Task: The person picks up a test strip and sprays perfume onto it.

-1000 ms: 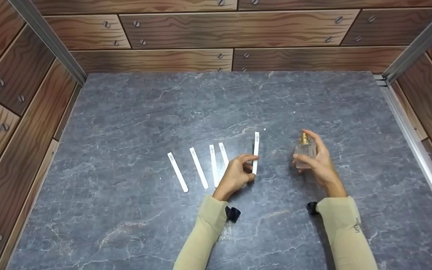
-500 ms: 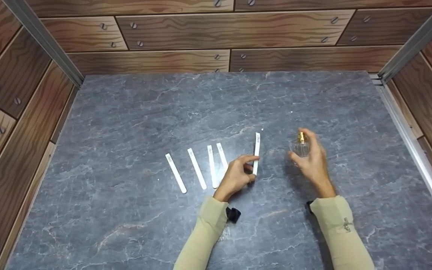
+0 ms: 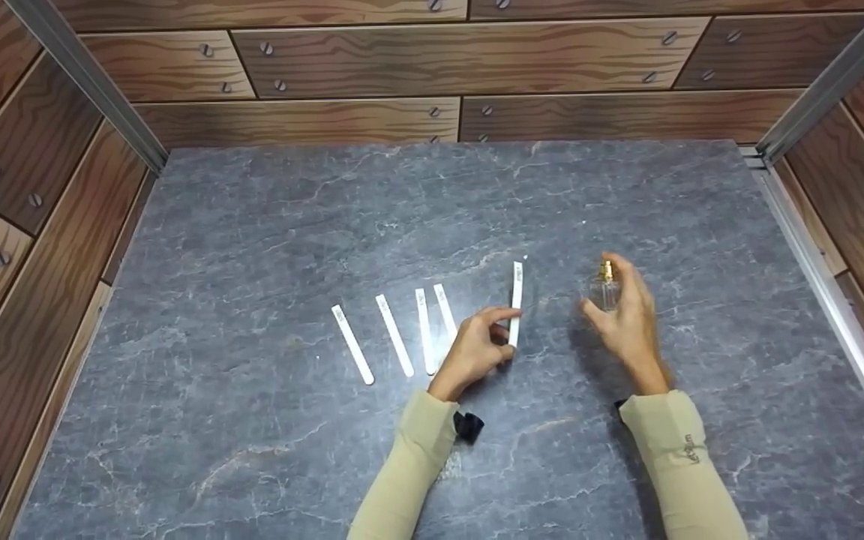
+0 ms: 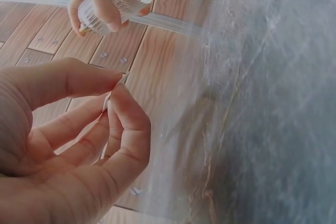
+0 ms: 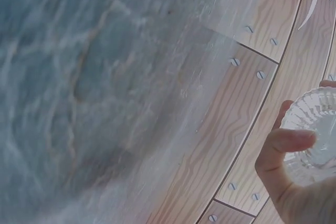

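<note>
In the head view my left hand (image 3: 473,349) pinches a white perfume test strip (image 3: 517,289) with small print near its far end. The strip points away from me, above the table. To its right, my right hand (image 3: 633,326) grips a clear glass perfume bottle (image 3: 607,294) with a gold spray nozzle (image 3: 606,270). A finger lies on top of the nozzle, while the hand covers part of the bottle. The right wrist view shows the ribbed round base of the bottle (image 5: 325,153) with the thumb across it. A narrow gap separates strip and bottle.
Several more white strips lie on the grey marbled table (image 3: 289,225) left of my left hand, among them a leftmost strip (image 3: 353,345) and a strip (image 3: 394,336) beside it. Wood-patterned walls (image 3: 432,64) and a metal rail (image 3: 837,300) border the table.
My right hand has shifted slightly left, and the bottle has turned so that less of it shows. The left hand stays nearly still, its strip tilting a little to the right.
</note>
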`<state>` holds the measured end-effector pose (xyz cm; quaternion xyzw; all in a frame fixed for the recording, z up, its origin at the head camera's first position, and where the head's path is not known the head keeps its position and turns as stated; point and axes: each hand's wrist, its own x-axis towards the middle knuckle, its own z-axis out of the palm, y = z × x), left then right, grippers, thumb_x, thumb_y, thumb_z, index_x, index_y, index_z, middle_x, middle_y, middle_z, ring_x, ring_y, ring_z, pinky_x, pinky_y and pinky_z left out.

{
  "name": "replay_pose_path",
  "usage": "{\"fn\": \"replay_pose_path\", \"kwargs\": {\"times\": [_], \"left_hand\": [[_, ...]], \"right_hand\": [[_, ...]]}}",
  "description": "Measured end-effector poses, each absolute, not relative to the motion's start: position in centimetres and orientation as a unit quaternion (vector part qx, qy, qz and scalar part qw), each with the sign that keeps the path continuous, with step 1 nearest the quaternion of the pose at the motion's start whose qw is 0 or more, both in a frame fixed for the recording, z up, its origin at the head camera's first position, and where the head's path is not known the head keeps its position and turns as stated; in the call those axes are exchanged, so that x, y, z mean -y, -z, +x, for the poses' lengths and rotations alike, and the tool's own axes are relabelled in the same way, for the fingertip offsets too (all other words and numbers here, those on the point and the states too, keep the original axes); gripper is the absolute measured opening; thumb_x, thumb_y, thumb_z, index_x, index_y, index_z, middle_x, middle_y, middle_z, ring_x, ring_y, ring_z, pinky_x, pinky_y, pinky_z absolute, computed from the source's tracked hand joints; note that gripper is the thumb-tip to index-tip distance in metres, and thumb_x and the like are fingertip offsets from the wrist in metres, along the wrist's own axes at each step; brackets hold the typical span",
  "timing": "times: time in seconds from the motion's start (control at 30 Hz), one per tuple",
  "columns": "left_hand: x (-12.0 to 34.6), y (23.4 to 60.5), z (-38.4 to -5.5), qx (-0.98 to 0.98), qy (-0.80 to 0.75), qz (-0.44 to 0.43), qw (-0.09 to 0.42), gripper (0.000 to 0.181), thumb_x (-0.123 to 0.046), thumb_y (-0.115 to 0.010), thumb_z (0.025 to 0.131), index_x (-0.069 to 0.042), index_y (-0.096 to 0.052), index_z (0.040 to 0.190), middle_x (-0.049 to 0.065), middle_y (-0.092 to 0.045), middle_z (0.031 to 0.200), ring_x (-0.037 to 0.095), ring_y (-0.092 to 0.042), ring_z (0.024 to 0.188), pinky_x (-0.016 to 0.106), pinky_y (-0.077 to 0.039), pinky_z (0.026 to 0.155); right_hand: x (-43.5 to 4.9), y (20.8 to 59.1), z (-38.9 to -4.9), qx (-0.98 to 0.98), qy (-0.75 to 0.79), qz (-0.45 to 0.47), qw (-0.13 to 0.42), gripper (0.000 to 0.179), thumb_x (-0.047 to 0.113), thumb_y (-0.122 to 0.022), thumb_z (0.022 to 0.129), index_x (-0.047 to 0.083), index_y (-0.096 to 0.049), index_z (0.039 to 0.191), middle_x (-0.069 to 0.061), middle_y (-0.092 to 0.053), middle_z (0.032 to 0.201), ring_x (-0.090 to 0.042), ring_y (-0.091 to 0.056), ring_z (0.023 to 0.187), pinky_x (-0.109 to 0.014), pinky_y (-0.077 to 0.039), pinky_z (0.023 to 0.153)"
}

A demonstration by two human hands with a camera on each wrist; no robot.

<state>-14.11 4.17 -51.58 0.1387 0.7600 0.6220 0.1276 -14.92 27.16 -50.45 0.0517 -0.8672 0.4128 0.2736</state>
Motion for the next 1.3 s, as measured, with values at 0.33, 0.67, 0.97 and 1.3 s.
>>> {"fn": "replay_pose_path", "kwargs": {"times": [0.33, 0.67, 0.97, 1.3], "left_hand": [[-4.5, 51.5, -14.1, -0.754, -0.626, 0.152, 0.125, 0.058, 0.023, -0.062, 0.074, 0.008, -0.064, 0.129, 0.014, -0.064, 0.126, 0.016, -0.065, 0.087, 0.018, -0.051, 0.059], [-4.4, 51.3, -14.5, -0.753, -0.622, 0.143, 0.157, 0.067, 0.025, -0.065, 0.070, 0.005, -0.062, 0.134, 0.012, -0.063, 0.127, 0.014, -0.064, 0.089, 0.021, -0.054, 0.064], [-4.6, 51.4, -15.4, -0.749, -0.624, 0.139, 0.176, 0.069, 0.026, -0.066, 0.072, 0.003, -0.060, 0.137, 0.010, -0.060, 0.133, 0.018, -0.067, 0.095, 0.025, -0.056, 0.065], [-5.1, 51.1, -16.6, -0.760, -0.610, 0.140, 0.178, 0.067, 0.022, -0.070, 0.074, 0.004, -0.059, 0.138, 0.012, -0.058, 0.137, 0.007, -0.061, 0.079, 0.022, -0.055, 0.063]], "right_hand": [[-27.1, 50.4, -15.1, 0.865, -0.398, 0.069, 0.299, 0.063, -0.015, -0.076, 0.070, -0.005, -0.054, 0.128, -0.031, -0.060, 0.111, -0.047, -0.058, 0.098, -0.060, -0.045, 0.082], [-27.0, 50.2, -15.0, 0.860, -0.414, 0.046, 0.294, 0.067, -0.018, -0.076, 0.071, -0.005, -0.053, 0.132, -0.032, -0.060, 0.114, -0.046, -0.057, 0.101, -0.060, -0.044, 0.084], [-27.2, 50.0, -14.9, 0.852, -0.432, 0.031, 0.294, 0.066, -0.016, -0.076, 0.074, -0.004, -0.053, 0.135, -0.030, -0.060, 0.114, -0.041, -0.057, 0.105, -0.054, -0.044, 0.083], [-27.5, 50.0, -14.9, 0.852, -0.436, 0.013, 0.290, 0.066, -0.013, -0.075, 0.075, -0.003, -0.052, 0.136, -0.032, -0.059, 0.121, -0.044, -0.056, 0.108, -0.060, -0.043, 0.087]]}}
